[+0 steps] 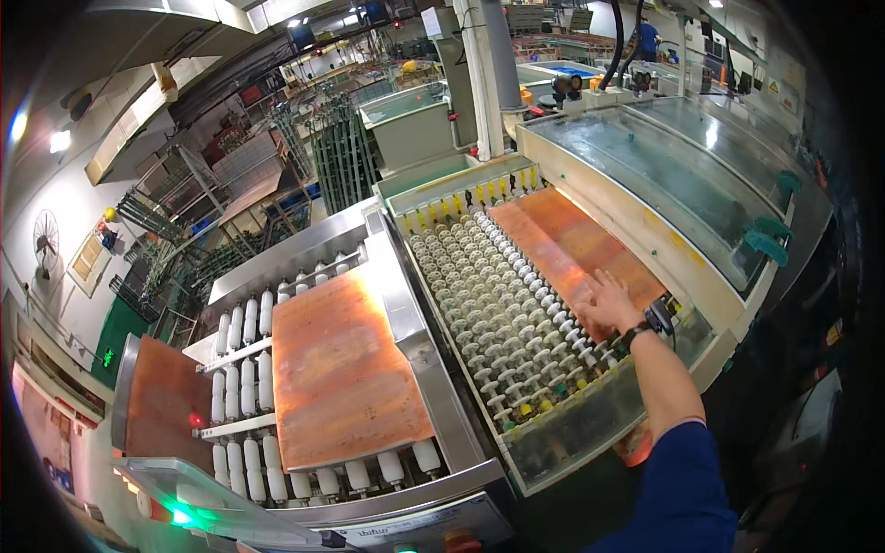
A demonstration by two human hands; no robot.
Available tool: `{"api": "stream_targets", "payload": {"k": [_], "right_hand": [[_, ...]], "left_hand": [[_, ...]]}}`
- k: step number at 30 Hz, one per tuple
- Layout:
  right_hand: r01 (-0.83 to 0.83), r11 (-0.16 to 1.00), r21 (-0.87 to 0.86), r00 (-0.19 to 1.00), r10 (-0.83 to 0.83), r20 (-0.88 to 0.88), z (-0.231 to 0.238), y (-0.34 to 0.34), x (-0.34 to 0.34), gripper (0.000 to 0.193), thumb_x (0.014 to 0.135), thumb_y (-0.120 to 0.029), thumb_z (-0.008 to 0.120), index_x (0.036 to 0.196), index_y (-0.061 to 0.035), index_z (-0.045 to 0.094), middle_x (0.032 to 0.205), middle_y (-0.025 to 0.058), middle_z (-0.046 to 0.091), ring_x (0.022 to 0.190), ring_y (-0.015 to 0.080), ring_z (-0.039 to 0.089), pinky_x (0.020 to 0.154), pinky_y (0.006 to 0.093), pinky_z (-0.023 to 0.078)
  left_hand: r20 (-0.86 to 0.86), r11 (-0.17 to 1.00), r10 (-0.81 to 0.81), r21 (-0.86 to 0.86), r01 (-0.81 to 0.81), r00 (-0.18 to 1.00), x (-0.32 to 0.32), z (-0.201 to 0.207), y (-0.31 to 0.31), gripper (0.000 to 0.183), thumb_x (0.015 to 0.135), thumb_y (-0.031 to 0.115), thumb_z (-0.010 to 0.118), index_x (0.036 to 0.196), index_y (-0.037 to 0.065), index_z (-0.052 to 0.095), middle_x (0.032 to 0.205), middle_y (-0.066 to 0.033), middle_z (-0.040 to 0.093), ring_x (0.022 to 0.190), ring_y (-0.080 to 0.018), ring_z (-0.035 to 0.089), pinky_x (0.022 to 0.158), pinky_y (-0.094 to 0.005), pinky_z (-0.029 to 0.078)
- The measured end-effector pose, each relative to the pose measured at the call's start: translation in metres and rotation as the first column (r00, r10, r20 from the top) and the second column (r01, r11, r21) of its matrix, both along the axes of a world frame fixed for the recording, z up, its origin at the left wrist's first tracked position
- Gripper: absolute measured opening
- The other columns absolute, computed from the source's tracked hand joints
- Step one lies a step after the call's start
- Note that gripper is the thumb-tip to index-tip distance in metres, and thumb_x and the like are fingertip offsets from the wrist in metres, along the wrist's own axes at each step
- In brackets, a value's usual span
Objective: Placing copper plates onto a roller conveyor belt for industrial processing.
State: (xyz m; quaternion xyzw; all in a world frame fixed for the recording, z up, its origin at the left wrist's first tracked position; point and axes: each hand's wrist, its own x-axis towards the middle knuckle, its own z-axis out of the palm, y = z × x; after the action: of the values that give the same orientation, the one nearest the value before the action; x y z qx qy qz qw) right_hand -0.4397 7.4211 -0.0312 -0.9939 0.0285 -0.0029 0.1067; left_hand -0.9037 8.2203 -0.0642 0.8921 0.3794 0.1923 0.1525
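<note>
My right hand, with a dark watch on its wrist, reaches out over a conveyor bed. Its fingers are apart and rest on the near part of a copper sheet. That sheet lies on rows of pale roller wheels, along the right side of the bed. My left hand is not in view. A small reddish patch shows below my right forearm; I cannot make out what it is. Left of the bed, a larger copper sheet lies on white rollers, away from my hand.
A metal frame edge divides the two conveyors. Clear covers close off the machine to the right. Another copper sheet stands at the far left. A tilted panel with a green light is in front. Metal racks stand behind.
</note>
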Motion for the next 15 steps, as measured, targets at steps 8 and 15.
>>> {"api": "stream_targets", "payload": {"k": [8, 15], "right_hand": [[-0.057, 0.817, 0.573, 0.839, -0.272, 0.471, -0.005, 0.081, -0.120, 0.027, 0.088, -0.010, 0.063, 0.114, -0.0034, 0.068, 0.123, 0.0158, 0.066, 0.120, 0.0323, 0.058, 0.101, 0.0405, 0.046], [0.195, 0.701, 0.686, 0.723, -0.575, 0.382, -0.085, -0.025, -0.271, 0.041, 0.103, -0.019, 0.053, 0.138, 0.0018, 0.054, 0.137, 0.0184, 0.059, 0.124, 0.0282, 0.056, 0.106, 0.0371, 0.043]], "left_hand": [[0.285, 0.996, -0.057, -0.047, 0.074, 0.957, -0.014, -0.019, 0.068, 0.026, 0.092, 0.019, 0.063, 0.103, -0.004, 0.066, 0.096, -0.0168, 0.066, 0.094, -0.0320, 0.063, 0.083, -0.0429, 0.051], [0.426, 0.982, 0.025, 0.157, -0.101, 0.905, 0.044, 0.047, 0.243, 0.038, 0.087, 0.019, 0.067, 0.117, -0.005, 0.064, 0.111, -0.0229, 0.066, 0.108, -0.0394, 0.060, 0.096, -0.0471, 0.046]]}}
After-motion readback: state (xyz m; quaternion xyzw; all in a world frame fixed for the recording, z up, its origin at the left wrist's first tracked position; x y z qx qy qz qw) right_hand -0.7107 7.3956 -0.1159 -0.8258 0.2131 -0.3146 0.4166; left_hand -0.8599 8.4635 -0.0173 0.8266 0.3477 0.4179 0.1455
